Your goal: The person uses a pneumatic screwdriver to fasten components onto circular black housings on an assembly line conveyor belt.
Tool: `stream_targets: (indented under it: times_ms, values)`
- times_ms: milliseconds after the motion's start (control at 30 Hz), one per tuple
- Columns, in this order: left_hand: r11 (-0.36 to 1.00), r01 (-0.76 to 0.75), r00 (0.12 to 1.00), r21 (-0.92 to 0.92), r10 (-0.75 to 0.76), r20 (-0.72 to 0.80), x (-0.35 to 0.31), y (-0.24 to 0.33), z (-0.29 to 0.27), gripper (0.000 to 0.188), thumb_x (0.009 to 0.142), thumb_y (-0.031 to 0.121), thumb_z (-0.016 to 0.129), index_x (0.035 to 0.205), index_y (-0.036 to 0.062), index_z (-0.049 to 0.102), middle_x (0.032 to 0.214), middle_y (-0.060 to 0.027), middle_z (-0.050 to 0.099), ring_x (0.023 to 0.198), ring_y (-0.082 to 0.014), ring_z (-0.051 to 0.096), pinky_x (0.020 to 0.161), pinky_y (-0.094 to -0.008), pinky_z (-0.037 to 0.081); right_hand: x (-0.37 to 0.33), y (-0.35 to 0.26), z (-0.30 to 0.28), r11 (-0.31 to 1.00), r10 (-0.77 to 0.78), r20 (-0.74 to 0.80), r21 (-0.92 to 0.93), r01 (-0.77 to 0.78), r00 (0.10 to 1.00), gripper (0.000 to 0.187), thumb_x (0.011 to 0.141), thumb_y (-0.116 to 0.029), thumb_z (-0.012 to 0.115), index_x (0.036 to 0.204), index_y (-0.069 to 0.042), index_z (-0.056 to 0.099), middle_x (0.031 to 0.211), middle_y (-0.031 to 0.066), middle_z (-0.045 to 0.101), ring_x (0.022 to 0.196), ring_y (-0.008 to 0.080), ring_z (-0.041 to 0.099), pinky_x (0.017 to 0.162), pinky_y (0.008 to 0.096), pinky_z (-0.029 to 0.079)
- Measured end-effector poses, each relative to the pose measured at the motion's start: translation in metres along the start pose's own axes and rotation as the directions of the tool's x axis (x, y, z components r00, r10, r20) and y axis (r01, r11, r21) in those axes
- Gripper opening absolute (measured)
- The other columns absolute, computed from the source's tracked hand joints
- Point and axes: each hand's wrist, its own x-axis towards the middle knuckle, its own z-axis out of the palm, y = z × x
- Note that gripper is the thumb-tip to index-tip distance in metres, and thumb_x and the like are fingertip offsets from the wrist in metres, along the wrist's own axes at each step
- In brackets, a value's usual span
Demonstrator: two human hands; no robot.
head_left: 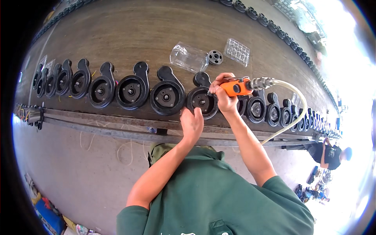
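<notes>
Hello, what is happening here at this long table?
A person in a green shirt works on a row of black round housings laid along a long wooden bench. The left hand steadies one black housing at its lower edge. The right hand holds an orange air-powered tool with a pale hose over that same housing. Clear plastic trays lie further back. Another person sits at the far right.

Black housings crowd the bench's near edge; bare bench lies open beyond them.
</notes>
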Motion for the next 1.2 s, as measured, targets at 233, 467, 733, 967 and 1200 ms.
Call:
stream_targets:
  times_ms: [233,467,733,967,1200]
  values:
    - [1.0,-0.024,0.999,-0.003,0.024,-0.021,-0.001,0.005,0.0,0.033,0.093,0.016,0.056,0.107,-0.0139,0.056,0.07,-0.018,0.066,0.061,-0.0244,0.067,0.059,-0.0396,0.052,0.005,0.012,0.004,0.999,0.007,-0.041,-0.031,-0.008,0.999,0.022,0.088,0.001,0.056,0.109,-0.003,0.05,0.083,0.0047,0.056,0.073,0.0148,0.057,0.071,0.0321,0.05]
    - [1.0,-0.016,0.999,-0.023,0.015,-0.031,-0.001,0.009,0.0,0.032,0.092,0.016,0.057,0.106,-0.0133,0.057,0.073,-0.0203,0.066,0.062,-0.0277,0.067,0.062,-0.0417,0.053,0.009,0.009,0.007,0.998,-0.027,-0.07,-0.061,0.023,0.997,0.019,0.087,0.004,0.056,0.105,-0.003,0.052,0.086,0.0064,0.057,0.072,0.0154,0.057,0.07,0.0325,0.051]
    - [0.999,0.001,0.997,0.045,0.002,-0.078,-0.002,0.018,0.0,0.035,0.092,0.019,0.059,0.102,-0.014,0.057,0.076,-0.0249,0.068,0.071,-0.0354,0.071,0.07,-0.0437,0.054,0.013,0.007,0.007,0.998,-0.062,-0.109,-0.008,0.061,0.992,0.021,0.085,0.005,0.059,0.106,0.0,0.056,0.082,0.0049,0.06,0.069,0.013,0.06,0.065,0.0292,0.052]
    - [1.0,-0.008,0.997,0.021,0.01,-0.077,-0.009,0.029,-0.004,0.048,0.09,0.021,0.057,0.12,-0.0161,0.055,0.106,-0.0378,0.067,0.104,-0.0499,0.066,0.096,-0.0476,0.05,-0.003,-0.011,0.032,0.995,-0.099,-0.026,0.027,0.099,0.995,0.026,0.087,0.003,0.052,0.112,0.002,0.051,0.08,0.0061,0.057,0.07,0.0145,0.055,0.068,0.0329,0.05]
    - [0.993,0.118,0.993,0.014,-0.118,0.005,-0.007,0.032,-0.008,0.053,0.09,0.024,0.057,0.128,-0.0121,0.052,0.116,-0.0386,0.064,0.111,-0.0526,0.062,0.101,-0.0507,0.048,-0.009,-0.003,0.042,0.999,-0.025,-0.062,0.039,0.027,0.998,0.025,0.087,0.002,0.053,0.112,0.002,0.052,0.077,0.0073,0.056,0.067,0.016,0.055,0.067,0.0345,0.051]
